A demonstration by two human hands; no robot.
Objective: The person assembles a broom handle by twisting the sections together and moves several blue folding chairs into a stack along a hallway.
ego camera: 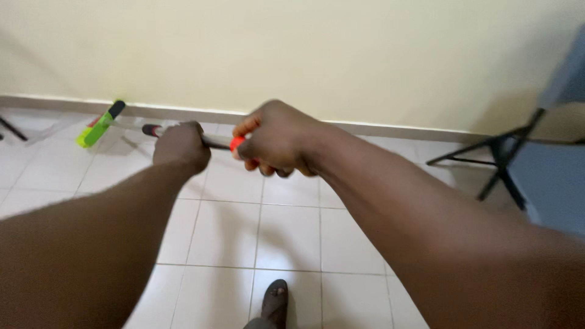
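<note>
I hold a thin grey pole (217, 143) level in front of me over the tiled floor. My left hand (181, 146) is closed around its middle part, and a dark tip (149, 130) sticks out to the left. My right hand (277, 140) grips the orange piece (239, 142) on the pole's right end. A green and black brush-like head (99, 124) lies on the floor by the wall, to the left of my left hand.
A cream wall with a grey skirting (390, 129) runs across the back. Black stand legs (496, 159) and a blue-grey panel (557, 176) are at the right. My dark-sandalled foot (275, 301) shows at the bottom. A black leg tip (12, 128) sits at far left.
</note>
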